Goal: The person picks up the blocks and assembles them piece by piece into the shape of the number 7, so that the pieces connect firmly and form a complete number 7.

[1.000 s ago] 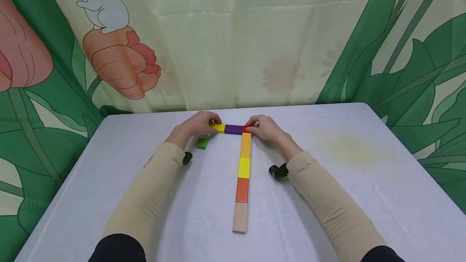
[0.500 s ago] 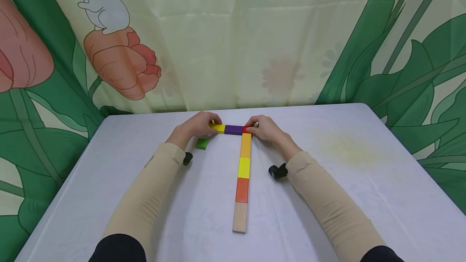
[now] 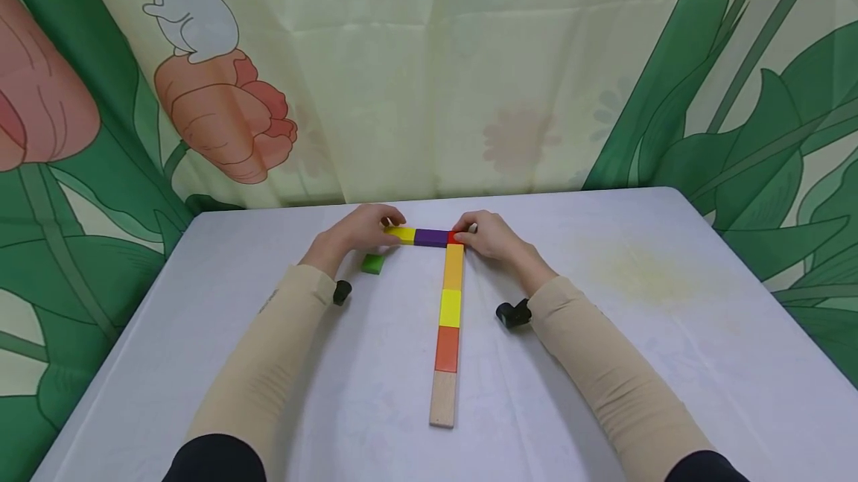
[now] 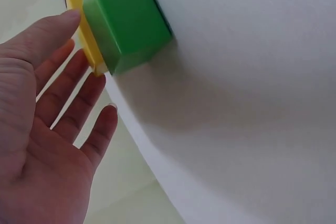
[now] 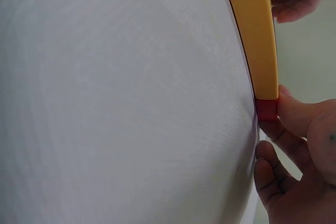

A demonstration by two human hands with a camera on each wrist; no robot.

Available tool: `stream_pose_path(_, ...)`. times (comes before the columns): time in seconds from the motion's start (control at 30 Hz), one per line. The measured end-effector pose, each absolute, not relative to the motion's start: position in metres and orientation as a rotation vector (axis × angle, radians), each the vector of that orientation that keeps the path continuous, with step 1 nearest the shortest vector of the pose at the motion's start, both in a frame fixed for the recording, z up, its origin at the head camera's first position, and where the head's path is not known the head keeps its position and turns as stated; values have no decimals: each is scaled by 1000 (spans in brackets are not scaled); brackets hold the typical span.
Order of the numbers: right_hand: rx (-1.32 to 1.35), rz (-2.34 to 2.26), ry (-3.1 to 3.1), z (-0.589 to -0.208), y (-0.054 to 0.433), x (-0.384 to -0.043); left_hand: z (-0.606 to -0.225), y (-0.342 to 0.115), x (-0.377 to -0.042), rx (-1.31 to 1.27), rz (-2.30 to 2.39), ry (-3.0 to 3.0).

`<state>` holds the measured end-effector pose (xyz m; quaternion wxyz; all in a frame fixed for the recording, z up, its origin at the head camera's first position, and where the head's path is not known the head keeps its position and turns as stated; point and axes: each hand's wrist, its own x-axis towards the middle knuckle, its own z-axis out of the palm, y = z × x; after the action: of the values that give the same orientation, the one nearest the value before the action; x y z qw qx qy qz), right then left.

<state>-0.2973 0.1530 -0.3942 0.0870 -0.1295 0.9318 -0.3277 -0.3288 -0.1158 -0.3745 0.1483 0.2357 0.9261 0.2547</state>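
Flat coloured blocks form a long column with a short row across its far end. At the row's left end is a yellow block (image 3: 404,235), with my left hand (image 3: 364,228) beside it. In the left wrist view the left thumb lies at that block's side, while the other fingers are spread and loosely extended. A purple block (image 3: 431,238) sits between the yellow block and a small red block (image 3: 453,238) at the corner. My right hand (image 3: 492,235) pinches the red block between thumb and index finger. The orange-yellow block (image 5: 256,40) butts against the red one.
Nearer me the column continues with a bright yellow block (image 3: 450,308), an orange-red block (image 3: 447,349) and a plain wood block (image 3: 442,399). A loose green block (image 3: 372,264) lies below the left hand. The white-covered table (image 3: 603,392) ends at a printed curtain (image 3: 503,57).
The left hand's fingers have loosened around the yellow block, and that wrist has drawn slightly left. The right hand stays on the red block, and the blocks keep their places.
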Motion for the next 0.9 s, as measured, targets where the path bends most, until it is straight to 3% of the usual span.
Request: stream_pose_path(0.9,-368,-952,2779,-392,153,-295,-373,-164,-288,673,840,2649)
